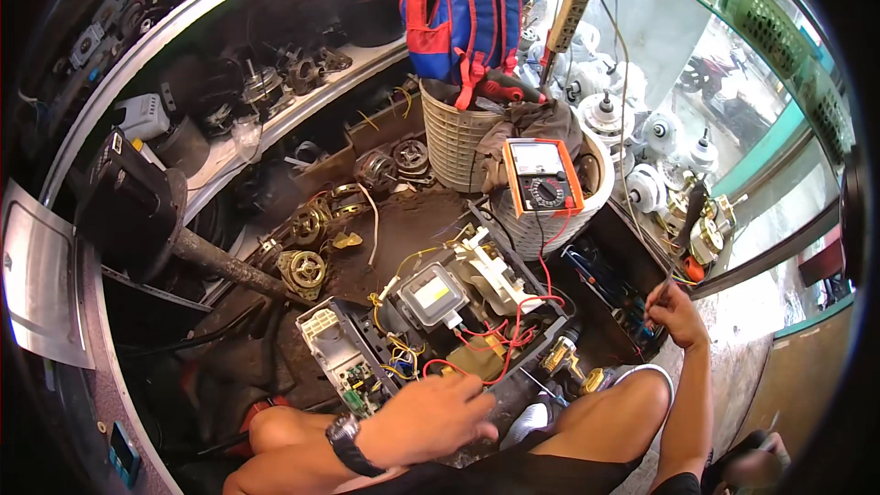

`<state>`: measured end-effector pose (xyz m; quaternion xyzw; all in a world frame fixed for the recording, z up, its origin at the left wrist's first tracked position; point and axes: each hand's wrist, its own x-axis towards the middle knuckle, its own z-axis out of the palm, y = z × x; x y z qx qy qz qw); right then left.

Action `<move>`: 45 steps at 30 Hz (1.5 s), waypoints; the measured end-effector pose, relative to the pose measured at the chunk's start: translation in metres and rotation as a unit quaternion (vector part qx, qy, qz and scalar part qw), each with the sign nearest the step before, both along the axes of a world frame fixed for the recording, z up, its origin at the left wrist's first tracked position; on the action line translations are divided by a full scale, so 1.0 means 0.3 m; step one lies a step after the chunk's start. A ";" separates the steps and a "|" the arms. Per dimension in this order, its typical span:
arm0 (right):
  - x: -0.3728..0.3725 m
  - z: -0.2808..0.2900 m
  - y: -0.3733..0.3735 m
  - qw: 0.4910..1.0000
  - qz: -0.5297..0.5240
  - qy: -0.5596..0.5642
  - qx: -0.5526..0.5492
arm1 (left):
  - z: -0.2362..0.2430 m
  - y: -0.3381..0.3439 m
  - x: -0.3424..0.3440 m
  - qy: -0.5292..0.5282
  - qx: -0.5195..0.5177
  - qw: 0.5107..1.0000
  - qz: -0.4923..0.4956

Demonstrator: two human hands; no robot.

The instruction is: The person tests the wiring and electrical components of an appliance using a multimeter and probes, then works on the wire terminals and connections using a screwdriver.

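Note:
My left hand (447, 417), with a watch on its wrist, hovers near the opened appliance, fingers loosely bent and apart, with nothing visible in them. The appliance shows a circuit board (353, 385), a metal-cased component (431, 284) and red and yellow wires. My right hand (671, 312) pinches a thin dark cord (658, 289) at the right, near a bin of tools (605, 289). An orange multimeter (541, 174) rests on a cloth atop a white basket, its red lead running down into the appliance. A yellow drill (564, 357) lies beside my right knee.
A backpack (467, 9) sits on a tall basket (449, 151). White-cased motor parts (642, 137) crowd the right window. Metal coils (302, 270) lie on the grimy floor. A shelf (293, 101) with parts runs along the left, behind a black object on a pole (229, 266).

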<state>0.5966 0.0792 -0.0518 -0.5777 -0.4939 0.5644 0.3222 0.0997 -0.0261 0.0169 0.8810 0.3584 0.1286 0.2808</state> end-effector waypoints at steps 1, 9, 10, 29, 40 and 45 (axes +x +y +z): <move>-0.088 0.095 -0.013 0.999 0.001 0.000 0.048 | 0.002 0.037 -0.019 -0.061 0.016 0.998 0.023; -0.770 0.385 -0.083 0.951 0.136 0.062 0.271 | 0.039 0.180 0.004 -0.212 0.063 0.967 0.128; -0.816 0.369 -0.069 0.935 0.154 0.031 0.318 | 0.033 0.183 0.016 -0.225 0.062 0.965 0.123; -0.903 0.392 0.004 0.878 0.054 0.370 0.300 | -0.118 0.341 0.042 -0.012 0.170 0.983 0.067; -0.932 0.304 0.037 0.920 0.080 0.313 0.221 | -0.113 0.362 0.054 0.096 0.168 0.978 0.076; -0.937 0.292 0.021 0.909 0.087 0.322 0.250 | -0.116 0.379 0.064 0.148 0.147 0.976 0.055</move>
